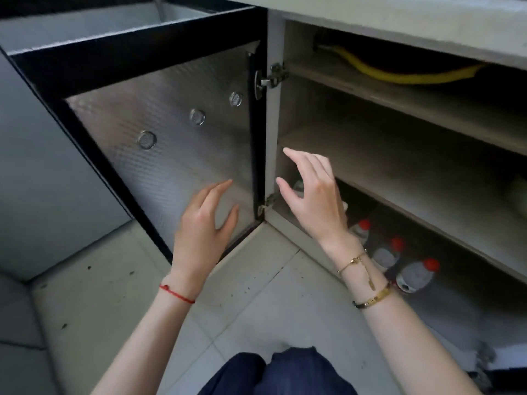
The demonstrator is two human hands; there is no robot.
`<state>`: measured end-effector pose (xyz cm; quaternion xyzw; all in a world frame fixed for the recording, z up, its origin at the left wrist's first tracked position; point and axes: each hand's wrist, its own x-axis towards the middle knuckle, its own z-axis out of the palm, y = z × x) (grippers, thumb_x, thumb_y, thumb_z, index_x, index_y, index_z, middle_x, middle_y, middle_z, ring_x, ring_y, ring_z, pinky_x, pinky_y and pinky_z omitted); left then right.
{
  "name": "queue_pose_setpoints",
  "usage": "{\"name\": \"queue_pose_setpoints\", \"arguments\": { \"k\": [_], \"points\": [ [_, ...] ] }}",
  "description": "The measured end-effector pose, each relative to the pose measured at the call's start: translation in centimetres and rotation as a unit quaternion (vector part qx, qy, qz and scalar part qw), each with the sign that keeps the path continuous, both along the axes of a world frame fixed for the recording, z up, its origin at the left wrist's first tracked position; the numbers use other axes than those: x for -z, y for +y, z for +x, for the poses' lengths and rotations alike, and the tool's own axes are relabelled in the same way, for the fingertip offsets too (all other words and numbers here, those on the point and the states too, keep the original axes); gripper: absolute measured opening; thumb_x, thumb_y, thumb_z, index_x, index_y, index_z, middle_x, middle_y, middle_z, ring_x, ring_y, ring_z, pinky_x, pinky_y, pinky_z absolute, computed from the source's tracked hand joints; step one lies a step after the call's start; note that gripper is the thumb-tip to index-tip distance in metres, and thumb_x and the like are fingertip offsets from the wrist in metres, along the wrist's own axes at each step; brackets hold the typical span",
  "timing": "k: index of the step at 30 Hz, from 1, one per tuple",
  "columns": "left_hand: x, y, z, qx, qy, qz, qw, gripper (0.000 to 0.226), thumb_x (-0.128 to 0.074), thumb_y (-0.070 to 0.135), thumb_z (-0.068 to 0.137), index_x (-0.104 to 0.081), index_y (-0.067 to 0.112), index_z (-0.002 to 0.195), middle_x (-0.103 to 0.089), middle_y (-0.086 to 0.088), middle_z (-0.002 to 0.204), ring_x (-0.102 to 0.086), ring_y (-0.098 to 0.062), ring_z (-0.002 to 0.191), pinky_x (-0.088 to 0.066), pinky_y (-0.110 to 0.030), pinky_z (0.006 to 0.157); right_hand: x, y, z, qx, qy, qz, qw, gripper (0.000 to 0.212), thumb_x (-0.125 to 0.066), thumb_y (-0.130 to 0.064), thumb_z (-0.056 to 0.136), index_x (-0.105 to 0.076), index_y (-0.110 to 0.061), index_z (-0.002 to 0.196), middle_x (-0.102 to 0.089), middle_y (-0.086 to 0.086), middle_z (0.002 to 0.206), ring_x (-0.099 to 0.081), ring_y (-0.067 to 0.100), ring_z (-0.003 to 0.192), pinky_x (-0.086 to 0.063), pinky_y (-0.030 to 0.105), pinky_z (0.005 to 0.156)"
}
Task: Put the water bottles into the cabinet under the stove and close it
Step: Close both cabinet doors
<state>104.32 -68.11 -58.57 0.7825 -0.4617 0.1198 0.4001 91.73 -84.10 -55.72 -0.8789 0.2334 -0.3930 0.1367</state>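
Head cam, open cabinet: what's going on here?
A person crouches at the open under-counter cabinet. Several clear plastic water bottles with red caps already lie on its bottom level. Both hands are empty with fingers spread: the left hand is at the inner face of the black-framed metal-lined door, and the right hand hovers at the cabinet opening. The door is wide open, so closing is not yet done.

— What is the door [171,132] lined with?
— Embossed silvery foil, dully shiny, at ten o'clock.
— And the shelves [399,166]?
— Matt pale wood grain. At four o'clock, clear plastic water bottles [416,276], glossy red caps. Smooth floor tiles [256,303].
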Motion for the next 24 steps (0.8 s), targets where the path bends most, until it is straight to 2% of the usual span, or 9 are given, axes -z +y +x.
{"name": "queue_pose_setpoints", "arguments": {
  "k": [5, 10, 12, 15, 17, 19, 21, 24],
  "points": [
    [-0.5, 6.7, 1.0, -0.048, -0.017, -0.034, 0.998, 0.038, -0.066, 0.022, 0.091, -0.059, 0.015, 0.128, -0.064, -0.001, 0.122, -0.057, -0.016, 0.117, -0.039, -0.019, 0.101, -2.2, 5.7, 1.4, -0.022, -0.040, -0.037, 0.998, 0.046, -0.060, -0.028, 0.093, -0.052, -0.013, 0.136, -0.058, 0.002, 0.131, -0.045, 0.017, 0.125, -0.039, 0.033, 0.109],
    [-1.6, 11.1, 2.8, -0.129, -0.003, -0.094, 0.987, 0.027, -0.066, 0.021, 0.089, -0.064, 0.013, 0.114, -0.066, -0.001, 0.110, -0.063, -0.020, 0.104, -0.050, -0.030, 0.089, -6.2, 10.8, 4.3, -0.054, -0.068, -0.090, 0.992, 0.049, -0.060, -0.027, 0.093, -0.051, -0.010, 0.138, -0.056, 0.005, 0.135, -0.044, 0.021, 0.128, -0.034, 0.037, 0.113],
    [-1.7, 11.7, 4.2, -0.175, 0.011, -0.096, 0.980, 0.030, -0.067, 0.024, 0.088, -0.061, 0.013, 0.115, -0.064, -0.002, 0.111, -0.062, -0.022, 0.104, -0.051, -0.035, 0.085, -7.6, 12.2, 6.1, -0.063, -0.068, -0.113, 0.989, 0.050, -0.059, -0.028, 0.093, -0.049, -0.011, 0.139, -0.055, 0.005, 0.136, -0.044, 0.021, 0.129, -0.033, 0.036, 0.114],
    [-2.0, 11.5, 6.5, -0.198, 0.059, -0.062, 0.977, 0.062, -0.068, 0.029, 0.087, -0.041, 0.007, 0.139, -0.049, -0.010, 0.135, -0.051, -0.029, 0.123, -0.047, -0.043, 0.098, -9.4, 13.8, 8.6, -0.075, -0.061, -0.140, 0.985, 0.053, -0.059, -0.029, 0.093, -0.047, -0.012, 0.141, -0.053, 0.005, 0.137, -0.044, 0.021, 0.129, -0.036, 0.035, 0.112],
    [-2.4, 10.8, 7.9, -0.172, 0.110, -0.036, 0.978, 0.080, -0.066, 0.030, 0.089, -0.022, 0.004, 0.150, -0.034, -0.014, 0.151, -0.035, -0.030, 0.139, -0.034, -0.041, 0.110, -10.2, 14.4, 10.0, -0.078, -0.058, -0.155, 0.983, 0.054, -0.060, -0.028, 0.092, -0.045, -0.012, 0.142, -0.052, 0.006, 0.139, -0.044, 0.023, 0.129, -0.038, 0.037, 0.110],
    [-2.7, 10.1, 9.0, -0.139, 0.145, -0.024, 0.979, 0.086, -0.065, 0.031, 0.090, -0.012, 0.005, 0.153, -0.024, -0.012, 0.158, -0.024, -0.027, 0.146, -0.026, -0.038, 0.115, -10.8, 14.8, 11.5, -0.082, -0.048, -0.169, 0.981, 0.057, -0.060, -0.029, 0.092, -0.043, -0.014, 0.144, -0.049, 0.006, 0.142, -0.043, 0.023, 0.130, -0.039, 0.040, 0.110],
    [-2.9, 9.5, 9.8, -0.112, 0.156, -0.027, 0.981, 0.086, -0.065, 0.030, 0.090, -0.012, 0.009, 0.154, -0.022, -0.009, 0.160, -0.022, -0.024, 0.147, -0.023, -0.034, 0.116, -11.2, 14.9, 13.0, -0.085, -0.038, -0.180, 0.979, 0.060, -0.061, -0.029, 0.091, -0.041, -0.015, 0.146, -0.046, 0.006, 0.146, -0.042, 0.025, 0.131, -0.039, 0.040, 0.110],
    [-2.7, 8.7, 10.4, -0.082, 0.153, -0.050, 0.983, 0.080, -0.066, 0.024, 0.088, -0.020, 0.009, 0.152, -0.031, -0.009, 0.155, -0.029, -0.023, 0.144, -0.025, -0.032, 0.117, -11.6, 14.8, 14.6, -0.086, -0.030, -0.190, 0.977, 0.063, -0.061, -0.029, 0.091, -0.038, -0.016, 0.148, -0.042, 0.004, 0.149, -0.042, 0.026, 0.128, -0.039, 0.040, 0.108]
  ]
}}
